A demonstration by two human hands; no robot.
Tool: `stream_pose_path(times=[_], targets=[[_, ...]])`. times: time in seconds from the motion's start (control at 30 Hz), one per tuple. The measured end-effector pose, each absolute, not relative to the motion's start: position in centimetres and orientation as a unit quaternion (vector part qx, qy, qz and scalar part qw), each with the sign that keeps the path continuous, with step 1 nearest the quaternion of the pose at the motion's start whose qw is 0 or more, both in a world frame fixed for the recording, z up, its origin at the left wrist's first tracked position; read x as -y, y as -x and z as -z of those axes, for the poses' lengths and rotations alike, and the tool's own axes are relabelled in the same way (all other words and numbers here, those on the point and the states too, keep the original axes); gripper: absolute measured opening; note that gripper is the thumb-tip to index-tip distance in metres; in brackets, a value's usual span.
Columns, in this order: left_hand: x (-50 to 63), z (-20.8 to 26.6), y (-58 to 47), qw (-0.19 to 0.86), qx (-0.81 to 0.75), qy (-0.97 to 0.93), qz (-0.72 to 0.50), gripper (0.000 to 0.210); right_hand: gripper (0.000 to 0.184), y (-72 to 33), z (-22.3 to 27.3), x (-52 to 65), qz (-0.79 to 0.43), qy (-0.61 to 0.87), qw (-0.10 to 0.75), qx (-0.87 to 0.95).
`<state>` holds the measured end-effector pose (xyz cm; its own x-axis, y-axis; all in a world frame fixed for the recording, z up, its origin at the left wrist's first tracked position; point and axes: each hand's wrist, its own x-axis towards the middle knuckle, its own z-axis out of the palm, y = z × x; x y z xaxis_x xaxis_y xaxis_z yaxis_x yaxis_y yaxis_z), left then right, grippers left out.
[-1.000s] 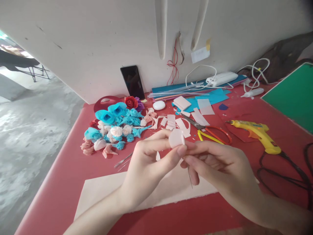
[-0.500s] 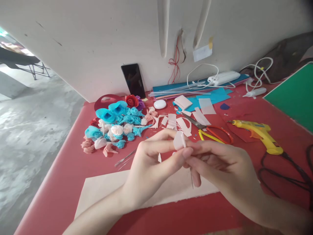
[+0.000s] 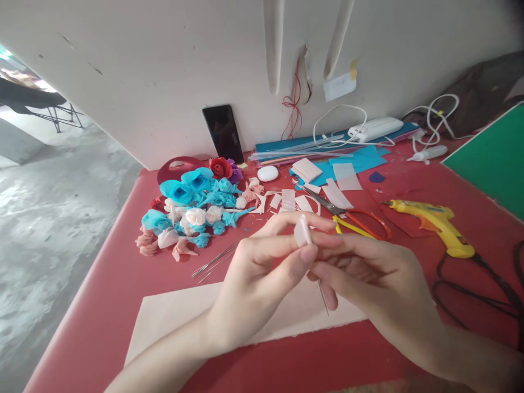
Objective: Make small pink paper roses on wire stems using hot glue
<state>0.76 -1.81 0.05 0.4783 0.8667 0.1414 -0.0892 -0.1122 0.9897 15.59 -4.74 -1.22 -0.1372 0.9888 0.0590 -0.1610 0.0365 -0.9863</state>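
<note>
Between my two hands is a small pale pink paper petal (image 3: pixel 302 231), folded or curled, on a thin wire stem (image 3: pixel 323 299) that points down below my fingers. My left hand (image 3: pixel 262 273) pinches the petal between thumb and fingers. Touching it from the other side, my right hand (image 3: pixel 368 278) has its fingers closed round the base, where the wire comes out. The fingers hide the spot where petal and wire join. Below both hands lies a cream paper sheet (image 3: pixel 176 322) on the red table (image 3: pixel 102 305).
Handmade paper flowers (image 3: pixel 192 213) are heaped at the left, beside loose wires (image 3: pixel 215 262). Scissors (image 3: pixel 347 213) and paper strips (image 3: pixel 287 200) lie beyond my hands. A yellow glue gun (image 3: pixel 434 224) with a black cord is at the right. A phone (image 3: pixel 223 134) leans on the wall.
The petal has tilted slightly, and the wire's lower end has swung a little to the right. A finger of my left hand now reaches out past the petal.
</note>
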Motion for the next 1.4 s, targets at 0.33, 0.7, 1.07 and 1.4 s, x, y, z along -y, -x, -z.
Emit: stream_pose_path(times=[0.33,0.7,1.07,1.4], targets=[[2.2,0.6,-0.9,0.694,-0.252,-0.546,-0.397,0.028,0.011,-15.6,1.0,4.4,-0.569,0.433,0.471,0.517],[2.2,0.6,-1.1,0.684,-0.252,-0.554,-0.402,0.029,0.013,-15.7,0.9,4.4,-0.528,0.454,0.473,0.54],[2.1,1.1,-1.2,0.658,-0.256,-0.577,-0.411,0.031,0.016,-15.9,0.8,4.0,-0.545,0.421,0.47,0.552],[2.3,1.0,-1.3,0.568,-0.325,-0.638,-0.406,0.029,0.008,-15.8,1.1,4.0,-0.633,0.392,0.469,0.475]])
